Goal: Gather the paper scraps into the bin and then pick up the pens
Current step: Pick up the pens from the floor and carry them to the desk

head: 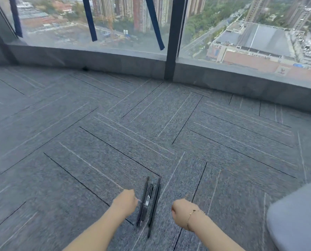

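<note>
Slim black pens (148,201) lie bunched side by side on the grey carpet (114,133) between my left hand (126,201) and right hand (182,211), both with fingers curled and holding nothing; a grey cushion (299,214) sits to my right.

soft daylight from the window (114,24) (edges bowed); foreground motion-blurred.

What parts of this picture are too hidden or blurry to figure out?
- Left hand, head view: seen from behind; its own back hides the fingers, so a grip cannot be told.
- Right hand: likewise turned away, fingers hidden.
- Pens: dark, bunched on the carpet and blurred; an exact count is unsure.
- Grey shape: cut off by the right edge; cannot tell what it is.
- Bin and paper scraps: none in view.
</note>
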